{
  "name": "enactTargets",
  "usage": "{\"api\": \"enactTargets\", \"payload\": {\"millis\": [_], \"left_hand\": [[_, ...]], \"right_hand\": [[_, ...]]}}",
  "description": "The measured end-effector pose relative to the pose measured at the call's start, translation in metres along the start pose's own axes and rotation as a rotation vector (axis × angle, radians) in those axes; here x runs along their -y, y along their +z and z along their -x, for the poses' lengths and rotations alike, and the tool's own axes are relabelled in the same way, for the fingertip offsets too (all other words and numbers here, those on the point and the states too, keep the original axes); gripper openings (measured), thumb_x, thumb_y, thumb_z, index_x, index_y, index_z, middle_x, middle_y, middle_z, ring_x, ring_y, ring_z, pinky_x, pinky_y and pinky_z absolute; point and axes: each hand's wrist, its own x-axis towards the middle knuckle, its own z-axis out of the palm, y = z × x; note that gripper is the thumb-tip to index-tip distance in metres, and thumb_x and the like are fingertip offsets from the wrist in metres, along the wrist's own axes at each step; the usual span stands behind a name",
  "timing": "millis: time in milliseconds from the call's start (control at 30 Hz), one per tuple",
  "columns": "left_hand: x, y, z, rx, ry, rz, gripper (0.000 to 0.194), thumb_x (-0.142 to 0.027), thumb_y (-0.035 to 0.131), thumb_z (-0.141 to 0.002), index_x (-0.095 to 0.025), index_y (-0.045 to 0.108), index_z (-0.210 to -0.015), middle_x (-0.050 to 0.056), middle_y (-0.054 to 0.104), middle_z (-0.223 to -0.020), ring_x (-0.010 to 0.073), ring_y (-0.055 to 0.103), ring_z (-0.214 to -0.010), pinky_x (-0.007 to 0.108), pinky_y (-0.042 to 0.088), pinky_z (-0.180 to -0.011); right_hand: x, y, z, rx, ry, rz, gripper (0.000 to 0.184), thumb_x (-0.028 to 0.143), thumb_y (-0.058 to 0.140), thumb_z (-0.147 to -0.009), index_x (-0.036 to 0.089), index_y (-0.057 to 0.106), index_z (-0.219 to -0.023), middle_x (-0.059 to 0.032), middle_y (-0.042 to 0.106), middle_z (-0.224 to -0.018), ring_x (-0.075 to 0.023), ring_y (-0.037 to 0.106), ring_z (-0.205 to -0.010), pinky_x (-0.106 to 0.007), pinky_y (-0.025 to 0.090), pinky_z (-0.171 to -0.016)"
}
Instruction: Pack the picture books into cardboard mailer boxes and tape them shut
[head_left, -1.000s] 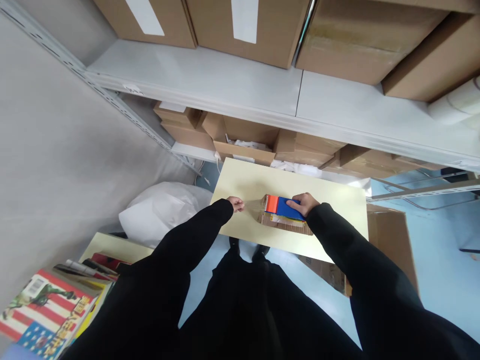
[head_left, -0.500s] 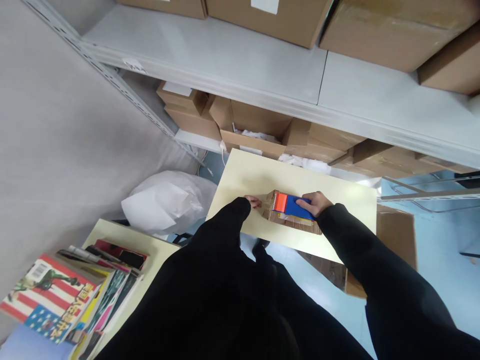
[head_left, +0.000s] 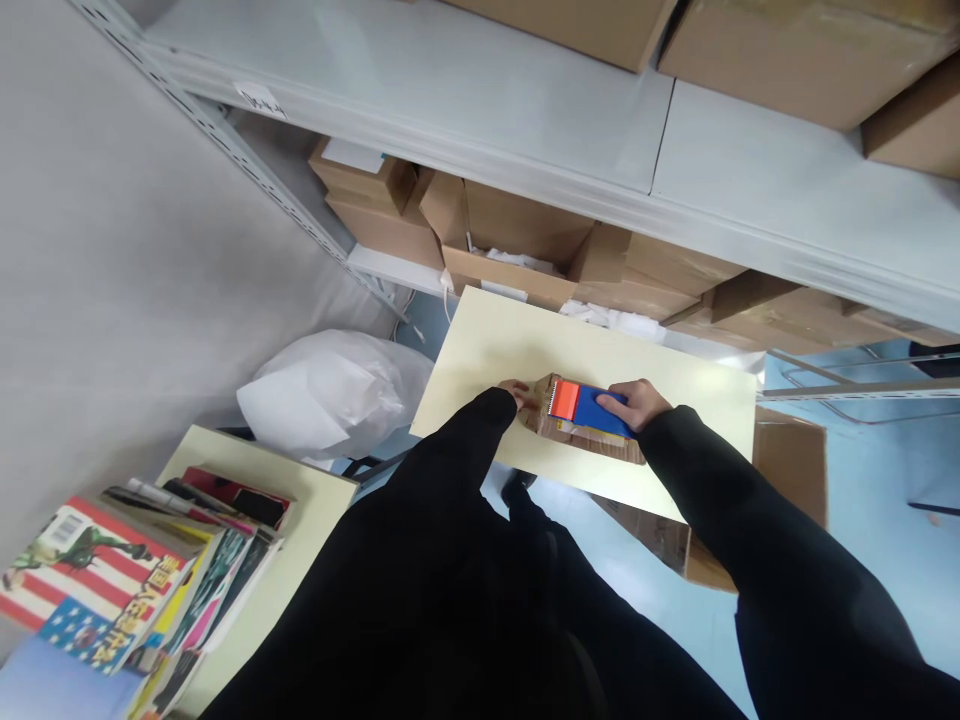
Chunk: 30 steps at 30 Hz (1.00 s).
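On the pale yellow table [head_left: 480, 340] lies a small cardboard box [head_left: 600, 446] wrapped in brown tape. My right hand [head_left: 640, 404] is closed round a blue and orange tape dispenser [head_left: 592, 405], which rests over the top of the box with its toothed edge facing left. At the box's left end is my left hand [head_left: 514, 391], fingers stretched towards the cardboard and partly hidden by the black sleeve. Whether those fingertips press on the box or on tape is too small to make out.
Behind the table stands a grey metal shelf [head_left: 450, 90] with cardboard boxes. A stack of books [head_left: 112, 590] sits on another table at lower left. Beside it is a stuffed white bag [head_left: 330, 390]. An open carton [head_left: 791, 470] stands on the floor at right.
My left hand has moved right, closer to the left end of the box. The dispenser stays in my right hand over the box, and the view has shifted slightly.
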Motion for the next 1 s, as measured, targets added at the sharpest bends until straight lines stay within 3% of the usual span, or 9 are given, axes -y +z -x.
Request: {"api": "enactTargets", "payload": {"millis": [133, 333, 400, 467, 567, 667, 733, 867, 1000], "left_hand": [[0.004, 0.004, 0.006, -0.148, 0.105, -0.133, 0.063, -0.020, 0.077, -0.052, -0.016, 0.050, -0.109, 0.002, 0.060, -0.079, 0.0156, 0.058, -0.074, 0.028, 0.044, -0.071], [0.029, 0.004, 0.045, -0.164, 0.275, -0.249, 0.051, -0.020, 0.066, -0.064, -0.015, 0.048, -0.112, 0.010, 0.059, -0.099, 0.0188, 0.058, -0.089, 0.030, 0.045, -0.078], [0.033, -0.002, 0.058, -0.085, 0.503, -0.326, 0.083, -0.024, 0.072, -0.055, -0.021, 0.032, -0.128, 0.012, 0.046, -0.125, 0.0229, 0.047, -0.112, 0.036, 0.040, -0.089], [0.027, -0.009, 0.065, -0.004, 0.802, -0.496, 0.125, -0.035, 0.079, -0.039, -0.023, 0.003, -0.138, 0.013, 0.019, -0.143, 0.0281, 0.022, -0.129, 0.046, 0.026, -0.101], [0.003, -0.014, 0.062, 0.085, 1.037, -0.743, 0.154, -0.046, 0.081, -0.023, -0.015, -0.022, -0.134, 0.021, 0.002, -0.144, 0.0344, 0.006, -0.132, 0.053, 0.008, -0.104], [-0.019, -0.008, 0.050, 0.155, 1.087, -0.874, 0.150, -0.055, 0.077, -0.027, -0.015, -0.020, -0.135, 0.023, 0.003, -0.143, 0.0373, 0.007, -0.131, 0.057, 0.003, -0.102], [-0.023, -0.002, 0.040, 0.182, 1.114, -0.877, 0.145, -0.058, 0.074, -0.034, -0.015, -0.021, -0.134, 0.023, 0.006, -0.143, 0.0371, 0.011, -0.130, 0.057, 0.008, -0.102], [-0.015, 0.001, 0.024, 0.233, 1.167, -0.829, 0.138, -0.053, 0.072, -0.039, -0.016, -0.021, -0.134, 0.020, 0.023, -0.138, 0.0345, 0.026, -0.126, 0.051, 0.023, -0.101], [-0.009, -0.001, 0.018, 0.179, 1.144, -0.811, 0.128, -0.045, 0.073, -0.039, -0.020, -0.006, -0.136, 0.016, 0.029, -0.132, 0.0336, 0.030, -0.123, 0.050, 0.029, -0.099]], "right_hand": [[-0.001, 0.001, 0.001, 0.000, 0.003, -0.012, 0.045, 0.054, 0.041, -0.077, 0.017, 0.054, -0.055, -0.0003, 0.046, -0.046, -0.0111, 0.042, -0.047, -0.025, 0.031, -0.049], [0.000, 0.001, 0.000, -0.013, 0.000, -0.010, 0.047, 0.055, 0.040, -0.077, 0.017, 0.054, -0.054, -0.0004, 0.045, -0.045, -0.0110, 0.040, -0.047, -0.025, 0.030, -0.050], [0.000, 0.001, -0.001, -0.016, 0.007, -0.001, 0.048, 0.056, 0.039, -0.076, 0.017, 0.054, -0.054, -0.0002, 0.045, -0.046, -0.0109, 0.040, -0.047, -0.025, 0.029, -0.050], [0.000, 0.001, -0.003, -0.015, 0.009, 0.008, 0.049, 0.058, 0.038, -0.076, 0.017, 0.055, -0.054, 0.0000, 0.045, -0.046, -0.0109, 0.040, -0.048, -0.024, 0.030, -0.050], [0.000, 0.000, -0.004, -0.007, 0.011, 0.026, 0.050, 0.059, 0.037, -0.076, 0.017, 0.055, -0.054, 0.0001, 0.045, -0.047, -0.0108, 0.041, -0.049, -0.024, 0.030, -0.051], [0.002, -0.002, -0.003, 0.006, 0.027, 0.040, 0.051, 0.059, 0.038, -0.075, 0.016, 0.056, -0.055, -0.0003, 0.047, -0.049, -0.0106, 0.041, -0.049, -0.024, 0.030, -0.051], [0.004, -0.004, -0.003, 0.015, 0.027, 0.042, 0.051, 0.059, 0.037, -0.076, 0.016, 0.058, -0.059, -0.0008, 0.050, -0.051, -0.0107, 0.042, -0.050, -0.023, 0.030, -0.051], [0.007, -0.006, -0.001, 0.047, 0.050, 0.093, 0.052, 0.059, 0.036, -0.078, 0.016, 0.061, -0.065, -0.0026, 0.055, -0.056, -0.0118, 0.047, -0.054, -0.023, 0.033, -0.054], [0.006, -0.012, 0.003, 0.061, 0.079, 0.232, 0.055, 0.060, 0.034, -0.078, 0.016, 0.065, -0.072, -0.0065, 0.061, -0.064, -0.0148, 0.053, -0.062, -0.024, 0.035, -0.058]]}}
